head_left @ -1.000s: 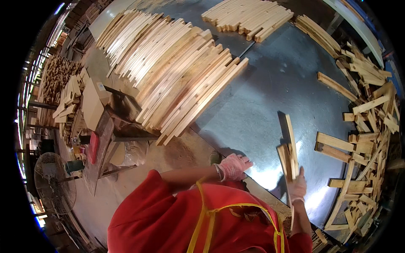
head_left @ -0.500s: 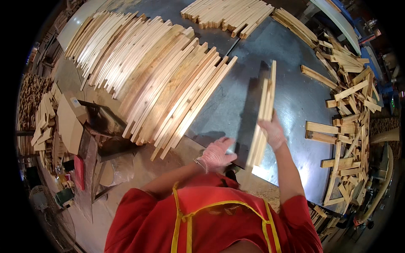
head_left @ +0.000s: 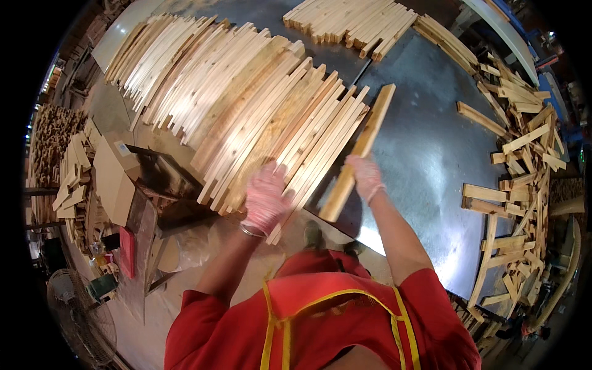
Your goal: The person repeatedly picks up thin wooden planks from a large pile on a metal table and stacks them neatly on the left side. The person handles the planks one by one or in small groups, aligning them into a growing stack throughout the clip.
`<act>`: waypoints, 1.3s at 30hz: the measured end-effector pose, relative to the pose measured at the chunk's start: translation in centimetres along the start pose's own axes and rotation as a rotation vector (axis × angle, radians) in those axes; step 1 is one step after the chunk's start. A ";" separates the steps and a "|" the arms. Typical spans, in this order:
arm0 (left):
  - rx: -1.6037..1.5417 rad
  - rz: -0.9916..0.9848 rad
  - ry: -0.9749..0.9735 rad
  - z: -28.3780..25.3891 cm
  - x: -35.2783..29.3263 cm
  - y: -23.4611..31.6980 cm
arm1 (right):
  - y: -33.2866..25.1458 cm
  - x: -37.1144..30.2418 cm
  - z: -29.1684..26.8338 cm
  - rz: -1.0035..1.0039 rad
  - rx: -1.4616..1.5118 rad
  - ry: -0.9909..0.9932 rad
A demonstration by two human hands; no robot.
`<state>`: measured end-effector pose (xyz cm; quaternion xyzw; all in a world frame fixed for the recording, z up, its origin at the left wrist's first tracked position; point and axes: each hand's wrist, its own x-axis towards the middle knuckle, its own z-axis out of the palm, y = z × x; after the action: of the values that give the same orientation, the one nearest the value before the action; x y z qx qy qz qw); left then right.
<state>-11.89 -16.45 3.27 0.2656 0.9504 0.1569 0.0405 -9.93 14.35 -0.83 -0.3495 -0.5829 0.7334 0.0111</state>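
A long row of pale wooden strips point(head_left: 231, 117) lies side by side on the dark metal table, slanting from upper right to lower left. My left hand point(head_left: 265, 198), in a whitish-pink glove, rests on the near ends of the strips at the row's right end, thumb apart from the fingers. Just right of the row, my right hand point(head_left: 366, 177), gloved too, is closed around a single wooden strip point(head_left: 372, 131). This strip is tilted along the same slant as the row, with a gap between them.
At the far edge lies another batch of strips point(head_left: 351, 21). Short offcuts point(head_left: 524, 145) are heaped along the right side of the dark tabletop point(head_left: 425, 160). To the left are a wooden stand point(head_left: 139, 246), a red object point(head_left: 126, 251) and a fan point(head_left: 80, 314).
My right hand moved left toward the row and now holds one strip instead of several. My left hand moved up and left onto the row, which has gained strips at its right end.
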 end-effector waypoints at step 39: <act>-1.411 -0.586 -0.013 -2.7 3.3 3.8 | 6.3 -28.3 -27.8 0.207 -0.214 0.882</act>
<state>-13.30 -12.39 7.02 -0.0851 0.6563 0.7081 0.2462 28.52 23.89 5.79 -0.6837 -0.5569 0.4476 0.1486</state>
